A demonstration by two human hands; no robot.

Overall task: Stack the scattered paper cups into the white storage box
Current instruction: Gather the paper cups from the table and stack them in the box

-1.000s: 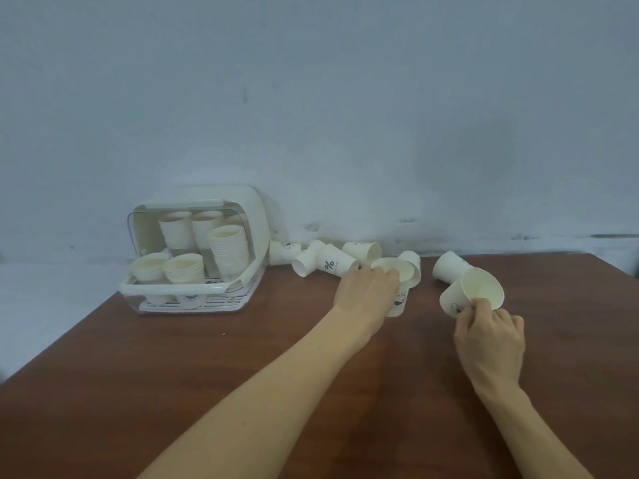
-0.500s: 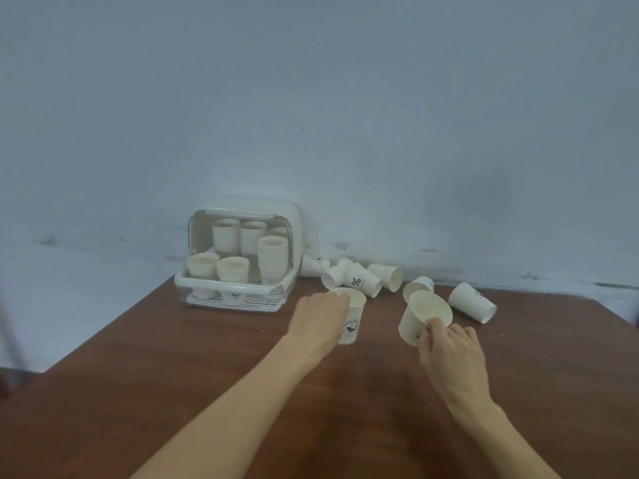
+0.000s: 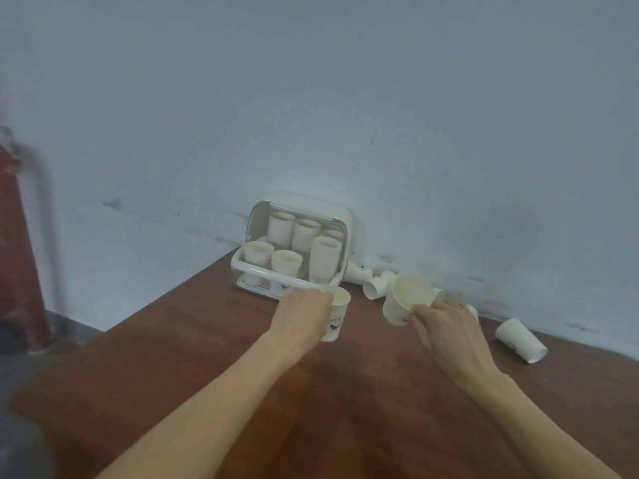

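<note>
The white storage box [image 3: 242, 267] stands open against the wall at the table's back, holding several upright cups and cup stacks. My left hand [image 3: 302, 314] grips an upright paper cup [image 3: 337, 318] just in front of the box's right end. To the right, my right hand [image 3: 446, 326] holds a second paper cup [image 3: 406, 300], tilted with its mouth up and towards me. Loose cups [image 3: 378, 285] lie on their sides by the wall behind it, and another cup [image 3: 520, 340] lies at the right.
The brown table [image 3: 207, 357] has its left edge running diagonally from the box towards me. A red upright object [image 3: 17, 243] stands on the floor at the far left. The wall is close behind the box and cups.
Both hands have carried their cups leftward towards the box; the left cup now sits just in front of it. The view has swung left, so box and cups appear further right.
</note>
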